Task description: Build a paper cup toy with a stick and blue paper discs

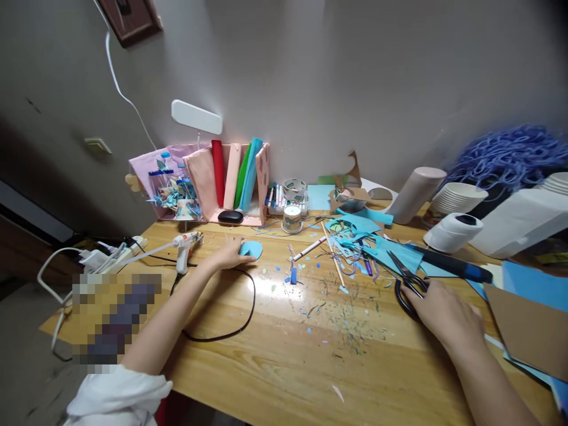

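Note:
My left hand [228, 253] reaches across the wooden table [275, 355] and its fingers close on a small round blue paper piece [251, 249]. A white hot glue gun [184, 248] stands just left of that hand. My right hand [446, 313] rests on the table at the right, fingers curled over the black handles of a pair of scissors [406, 277] whose blades point away from me. Cut blue paper sheets and strips [377, 242] lie just beyond the scissors.
A black cord [246, 313] loops across the table's middle. Paper scraps litter the centre. A pink organiser [208, 183] with rolled sheets, a tape roll [291, 218], markers, stacked bowls [457, 198], a white thread cone [452, 232], brown card [528, 331] and a power strip [110, 254] surround the work area.

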A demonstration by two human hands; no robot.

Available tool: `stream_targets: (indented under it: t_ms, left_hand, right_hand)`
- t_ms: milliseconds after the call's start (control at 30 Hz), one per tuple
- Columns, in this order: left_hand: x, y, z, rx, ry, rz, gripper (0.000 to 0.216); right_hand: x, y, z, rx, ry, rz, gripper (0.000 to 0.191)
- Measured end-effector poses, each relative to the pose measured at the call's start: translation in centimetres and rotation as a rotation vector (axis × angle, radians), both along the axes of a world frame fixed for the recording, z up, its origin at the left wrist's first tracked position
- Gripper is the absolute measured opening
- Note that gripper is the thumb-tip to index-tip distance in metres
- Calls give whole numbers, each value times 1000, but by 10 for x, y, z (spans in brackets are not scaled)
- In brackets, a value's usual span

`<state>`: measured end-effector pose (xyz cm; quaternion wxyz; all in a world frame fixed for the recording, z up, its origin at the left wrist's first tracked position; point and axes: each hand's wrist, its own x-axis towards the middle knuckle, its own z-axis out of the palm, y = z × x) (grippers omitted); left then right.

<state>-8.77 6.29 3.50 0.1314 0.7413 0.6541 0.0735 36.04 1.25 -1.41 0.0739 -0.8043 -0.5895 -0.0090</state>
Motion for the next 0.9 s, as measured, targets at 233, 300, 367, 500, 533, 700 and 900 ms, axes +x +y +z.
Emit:
stream_targets:
  t_ms: [233, 300, 367, 500, 533, 700, 900]
  left_hand:
    - [-4, 15, 3, 165, -83, -19, 83]
    - [6, 13, -5, 179, -112, -70, 86]
    - [18, 9, -14, 172, -149, -129, 91]
    - [38, 3, -25, 73, -378, -269, 102]
    - [41, 3, -25, 48, -449, -281, 98]
    - [50, 21, -20, 131, -569, -141, 56]
    - [86, 50, -5, 370, -523, -87, 69]
  right_hand:
    - [1, 1, 2, 38, 4, 10, 67]
    - [-1, 2, 1, 74, 16, 43, 63]
    - [-4, 3, -2, 130, 24, 73, 57]
    - [-10, 6, -7, 203, 51, 168, 49]
    - [-12, 6, -8, 212, 62, 193, 47]
    - [-26, 3, -4, 278, 132, 315, 40]
    - [-40, -1, 4, 308, 235, 500, 31]
